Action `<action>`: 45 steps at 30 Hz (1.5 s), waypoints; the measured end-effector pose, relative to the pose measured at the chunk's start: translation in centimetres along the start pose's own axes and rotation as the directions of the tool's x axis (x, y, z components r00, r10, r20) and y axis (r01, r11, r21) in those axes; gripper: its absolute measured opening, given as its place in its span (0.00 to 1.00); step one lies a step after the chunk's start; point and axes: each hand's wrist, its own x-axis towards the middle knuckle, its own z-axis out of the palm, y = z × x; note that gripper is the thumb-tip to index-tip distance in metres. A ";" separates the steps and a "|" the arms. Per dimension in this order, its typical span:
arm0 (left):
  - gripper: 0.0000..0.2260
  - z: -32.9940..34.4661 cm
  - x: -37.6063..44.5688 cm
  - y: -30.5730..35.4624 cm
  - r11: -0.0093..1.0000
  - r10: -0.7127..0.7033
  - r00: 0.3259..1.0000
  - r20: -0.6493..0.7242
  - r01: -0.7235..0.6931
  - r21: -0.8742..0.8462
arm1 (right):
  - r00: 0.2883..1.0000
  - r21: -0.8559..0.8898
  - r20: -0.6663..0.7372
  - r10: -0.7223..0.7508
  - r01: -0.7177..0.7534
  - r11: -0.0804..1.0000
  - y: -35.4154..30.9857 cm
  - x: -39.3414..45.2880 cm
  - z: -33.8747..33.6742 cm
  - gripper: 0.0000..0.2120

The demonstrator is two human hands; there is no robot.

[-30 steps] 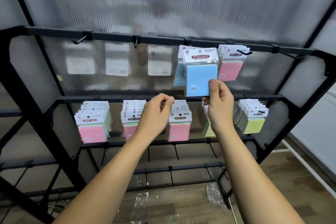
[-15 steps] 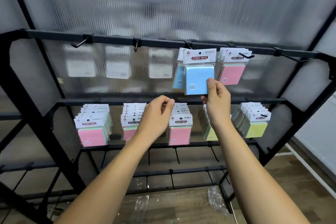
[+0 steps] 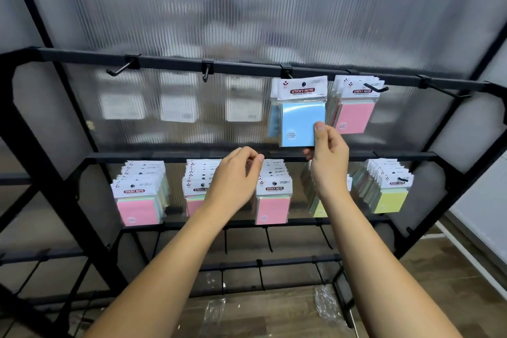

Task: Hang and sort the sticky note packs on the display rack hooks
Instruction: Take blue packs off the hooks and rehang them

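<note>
- Blue sticky note pack point(image 3: 301, 123) hangs on black rack point(image 3: 247, 67), right hand point(image 3: 327, 156) pinching its corner.
- Left hand point(image 3: 234, 177) loosely curled, holding nothing.
- Ribbed translucent panel point(image 3: 247, 8) blurs everything behind; wood floor point(image 3: 439, 282) below.

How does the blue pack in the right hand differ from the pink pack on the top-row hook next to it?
The blue pack is pinched at its lower right corner by the right hand; the pink pack hangs untouched. The blue pack's hook tip only just shows through its hole; the pink pack's hook juts well past it. Both carry white STICKY NOTE header cards and have more packs behind them.
</note>
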 end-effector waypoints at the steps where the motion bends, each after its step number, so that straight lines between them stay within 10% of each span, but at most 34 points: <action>1: 0.09 0.0 0.0 0.0 1.000 -0.001 1.000 0.001 0.001 -0.003 | 1.000 0.009 -0.001 -0.003 0.003 1.000 0.0 0.0 0.0 0.13; 26: 0.09 0.5 -0.1 -0.5 0.999 0.008 1.000 -0.002 -0.008 0.042 | 1.000 -0.223 -0.018 0.000 -0.004 0.975 2.1 3.4 1.8 0.25; 31: 0.08 0.7 -0.8 -1.3 0.990 0.016 1.000 0.000 -0.016 0.137 | 0.986 -0.205 0.055 0.156 -0.142 0.968 3.8 1.8 1.1 0.14; 45: 0.09 4.4 -4.2 -4.2 0.915 0.000 0.978 0.209 -0.085 0.395 | 0.930 -0.825 0.221 0.293 0.018 0.565 10.1 -4.7 -3.0 0.12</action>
